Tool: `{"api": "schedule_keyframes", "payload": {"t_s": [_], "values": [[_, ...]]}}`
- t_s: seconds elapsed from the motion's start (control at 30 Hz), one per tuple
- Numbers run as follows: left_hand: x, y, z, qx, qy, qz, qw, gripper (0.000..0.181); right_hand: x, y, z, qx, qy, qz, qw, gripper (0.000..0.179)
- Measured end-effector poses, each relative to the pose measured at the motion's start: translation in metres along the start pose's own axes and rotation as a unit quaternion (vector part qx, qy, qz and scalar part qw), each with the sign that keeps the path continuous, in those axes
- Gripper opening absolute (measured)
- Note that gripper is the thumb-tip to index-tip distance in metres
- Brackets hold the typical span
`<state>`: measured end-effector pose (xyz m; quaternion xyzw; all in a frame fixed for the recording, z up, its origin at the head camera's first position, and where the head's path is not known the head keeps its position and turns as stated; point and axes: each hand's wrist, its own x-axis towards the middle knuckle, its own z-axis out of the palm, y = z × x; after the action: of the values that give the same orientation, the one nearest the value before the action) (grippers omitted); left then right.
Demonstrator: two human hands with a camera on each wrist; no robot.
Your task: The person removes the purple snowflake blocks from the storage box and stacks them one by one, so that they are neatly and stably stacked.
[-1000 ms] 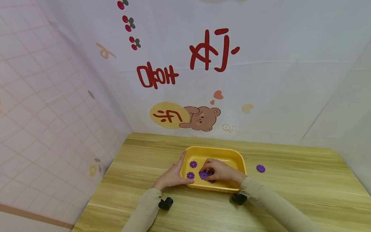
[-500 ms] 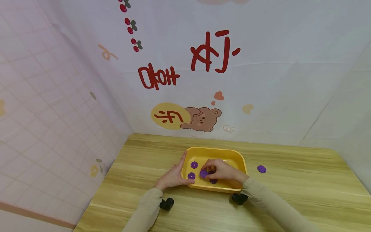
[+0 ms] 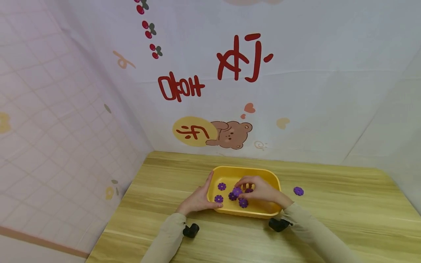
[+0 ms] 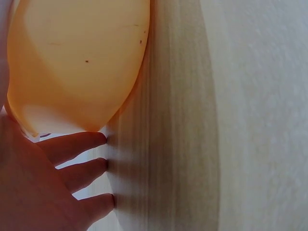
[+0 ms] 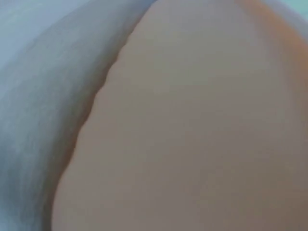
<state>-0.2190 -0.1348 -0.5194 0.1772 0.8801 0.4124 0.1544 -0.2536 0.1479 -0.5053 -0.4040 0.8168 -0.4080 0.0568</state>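
A yellow plastic basin [image 3: 260, 214] holds several purple notched interlocking discs, such as a disc [image 3: 222, 186] at its left end and a disc [image 3: 243, 203] near the front. My left hand [image 3: 198, 199] rests against the basin's left end, thumb along the front rim. In the left wrist view its fingers [image 4: 79, 144] are straight and spread beside the basin wall. My right hand [image 3: 260, 188] is over the basin and pinches a purple disc [image 3: 237, 191] between thumb and fingers. The right wrist view shows mostly the basin's outer wall [image 5: 183, 120], with no fingers visible.
One loose purple disc [image 3: 298, 191] lies on the wooden table [image 3: 345, 204], right of the basin. A printed white cloth [image 3: 312, 91] hangs behind the table's back edge. Black wrist devices [image 3: 191, 230] sit below both wrists.
My right hand has lifted slightly and shifted right with the pinched disc, uncovering more discs below. My left hand stays at the basin's left end.
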Motion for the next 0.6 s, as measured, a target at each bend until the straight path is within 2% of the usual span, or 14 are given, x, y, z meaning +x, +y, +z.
{"api": "schedule_keyframes", "payload": {"t_s": [0.27,0.6], "values": [[-0.001,-0.001,0.0,-0.005,-0.003,-0.002,1.0,0.123,-0.014,0.003,-0.012,-0.017,0.034,-0.023,0.999,0.026],[0.0,-0.002,0.0,-0.008,-0.004,0.001,1.0,0.122,-0.034,0.006,-0.029,-0.024,0.061,-0.026,0.9975,0.027]]}}
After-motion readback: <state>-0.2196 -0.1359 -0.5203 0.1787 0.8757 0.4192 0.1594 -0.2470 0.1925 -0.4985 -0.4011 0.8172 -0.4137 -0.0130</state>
